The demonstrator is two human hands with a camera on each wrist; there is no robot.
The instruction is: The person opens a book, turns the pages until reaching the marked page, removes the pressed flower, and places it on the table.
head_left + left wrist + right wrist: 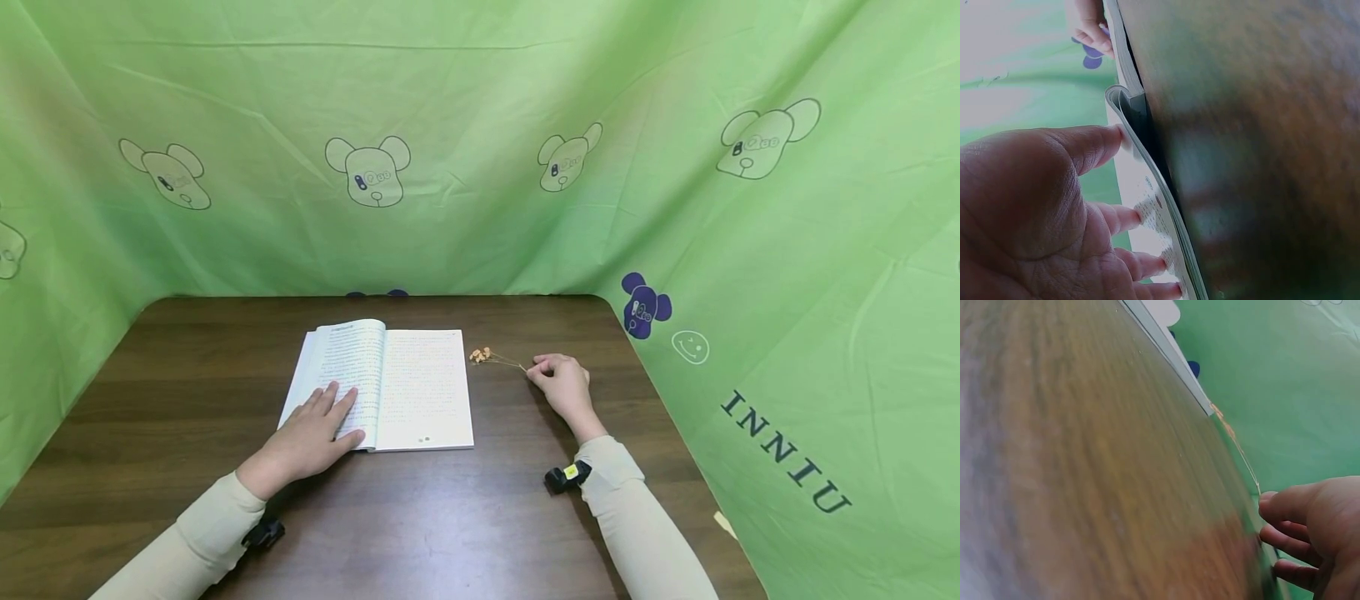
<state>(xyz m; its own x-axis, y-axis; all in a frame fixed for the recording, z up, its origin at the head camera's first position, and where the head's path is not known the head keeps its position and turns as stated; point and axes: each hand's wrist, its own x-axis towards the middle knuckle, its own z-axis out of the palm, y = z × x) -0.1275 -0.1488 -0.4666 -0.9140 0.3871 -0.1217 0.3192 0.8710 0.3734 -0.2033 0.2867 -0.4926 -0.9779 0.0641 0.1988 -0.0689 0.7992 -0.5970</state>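
Observation:
An open book (423, 392) lies on the table, its left pages bulging up near the spine. My left hand (311, 433) rests on the left page with its fingers spread. The left wrist view shows the fingertips (1124, 217) touching the printed page. To the right of the book lies a sprig of dried flowers (481, 356) with small orange-tan heads and thin stems. My right hand (562, 385) pinches the stem end between thumb and fingers. Seen from the right wrist, the thumb (1279, 503) is at the stem's end, and the flower heads (1222, 420) are near the book's corner.
The dark wooden table (450, 533) carries the book and sprig. A green curtain (465, 242) with bear-head prints hangs behind and along both sides. A small pale piece (725, 524) is at the table's right edge. Each wrist wears a black camera (567, 477).

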